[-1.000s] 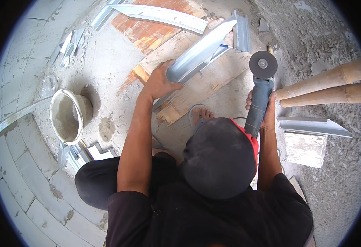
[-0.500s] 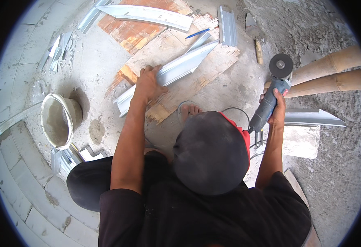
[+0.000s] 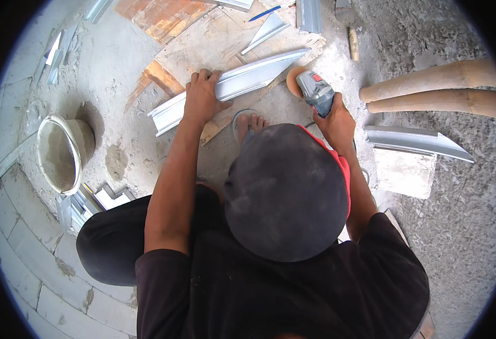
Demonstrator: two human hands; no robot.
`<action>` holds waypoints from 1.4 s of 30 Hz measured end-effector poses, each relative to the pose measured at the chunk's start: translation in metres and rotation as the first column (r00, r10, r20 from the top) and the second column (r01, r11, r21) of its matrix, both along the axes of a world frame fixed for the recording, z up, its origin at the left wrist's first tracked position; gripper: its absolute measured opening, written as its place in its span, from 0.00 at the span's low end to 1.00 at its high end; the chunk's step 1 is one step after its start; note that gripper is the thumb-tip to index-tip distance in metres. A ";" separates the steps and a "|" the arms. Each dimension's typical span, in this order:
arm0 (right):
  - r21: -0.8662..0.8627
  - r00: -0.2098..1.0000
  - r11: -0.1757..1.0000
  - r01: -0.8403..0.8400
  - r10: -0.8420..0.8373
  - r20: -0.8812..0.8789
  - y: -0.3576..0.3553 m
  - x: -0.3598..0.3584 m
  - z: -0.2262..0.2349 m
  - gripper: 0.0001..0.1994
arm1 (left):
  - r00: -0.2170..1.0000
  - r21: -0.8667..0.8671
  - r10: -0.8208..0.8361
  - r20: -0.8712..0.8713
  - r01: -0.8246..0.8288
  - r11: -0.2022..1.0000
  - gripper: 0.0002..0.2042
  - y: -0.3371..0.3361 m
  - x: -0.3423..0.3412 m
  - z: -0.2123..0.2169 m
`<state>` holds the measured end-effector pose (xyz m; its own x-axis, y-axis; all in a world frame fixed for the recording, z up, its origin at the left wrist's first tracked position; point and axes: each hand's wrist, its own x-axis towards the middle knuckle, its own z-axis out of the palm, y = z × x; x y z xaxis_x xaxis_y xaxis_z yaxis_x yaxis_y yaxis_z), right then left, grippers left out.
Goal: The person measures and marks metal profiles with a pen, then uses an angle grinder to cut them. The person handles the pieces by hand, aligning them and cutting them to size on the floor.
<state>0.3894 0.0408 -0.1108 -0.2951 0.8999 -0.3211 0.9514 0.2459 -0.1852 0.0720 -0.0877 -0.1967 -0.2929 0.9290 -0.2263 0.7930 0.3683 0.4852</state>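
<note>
A silver metal channel (image 3: 253,77) with a slanted far-right end lies diagonally over plywood on the floor. My left hand (image 3: 204,96) is closed over its middle, fingers across the far edge and thumb on the near side. My right hand (image 3: 336,121) grips the grey body of an angle grinder (image 3: 319,93). The grinder's disc (image 3: 295,81) stands edge-on beside the channel's slanted end, with a small gap visible. The disc looks tan and blurred. Just beyond the channel lies a triangular metal offcut (image 3: 266,33).
A blue pen (image 3: 265,13) and a short metal channel (image 3: 309,16) lie beyond. Right are a trowel (image 3: 353,44), two bamboo poles (image 3: 434,85) and another channel (image 3: 417,141). A bucket (image 3: 58,153) stands left. My sandalled foot (image 3: 252,123) is near the plywood (image 3: 166,79).
My right hand has swung the grinder leftward and turned it, bringing its disc beside the channel's end. The channel has slid rightward and slightly nearer under my left hand. The view has shifted.
</note>
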 end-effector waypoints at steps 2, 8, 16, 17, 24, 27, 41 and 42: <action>0.015 0.997 0.997 -0.074 0.074 0.031 -0.002 -0.007 -0.003 0.28 | 1.000 0.002 0.002 0.011 -0.002 1.000 0.41 0.000 -0.002 0.000; -0.045 0.987 0.986 -0.158 0.159 0.026 -0.002 -0.023 -0.003 0.28 | 1.000 -0.016 0.002 0.027 -0.001 1.000 0.42 0.003 -0.005 0.000; -0.057 0.980 0.981 -0.187 0.190 0.061 0.005 -0.025 -0.004 0.27 | 0.996 -0.147 -0.003 0.086 0.015 0.989 0.42 0.014 -0.012 0.010; -0.068 0.983 0.984 -0.167 0.171 0.062 0.007 -0.026 -0.001 0.27 | 0.995 -0.161 -0.001 0.099 0.017 0.987 0.42 0.015 -0.013 0.012; -0.114 0.963 0.961 -0.252 0.261 0.069 0.010 -0.039 0.010 0.27 | 0.986 -0.173 0.009 0.164 0.020 0.985 0.46 0.018 -0.021 0.007; -0.110 0.967 0.969 -0.223 0.234 0.098 0.017 -0.036 0.007 0.26 | 0.988 -0.192 0.007 0.156 0.023 0.981 0.45 0.021 -0.020 0.009; -0.053 0.969 0.997 -0.053 0.064 0.240 0.072 -0.017 -0.002 0.32 | 0.982 -0.189 0.023 0.187 0.013 0.982 0.46 0.020 -0.023 0.004; -0.039 0.968 0.998 -0.040 0.049 0.246 0.075 -0.016 -0.003 0.33 | 0.981 -0.196 0.020 0.191 0.019 0.980 0.46 0.021 -0.023 0.007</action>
<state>0.3732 0.1159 -0.1137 -0.2424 0.8752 -0.4187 0.9570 0.2866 0.0450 0.0490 -0.0670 -0.1901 -0.2269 0.8606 -0.4558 0.6925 0.4717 0.5459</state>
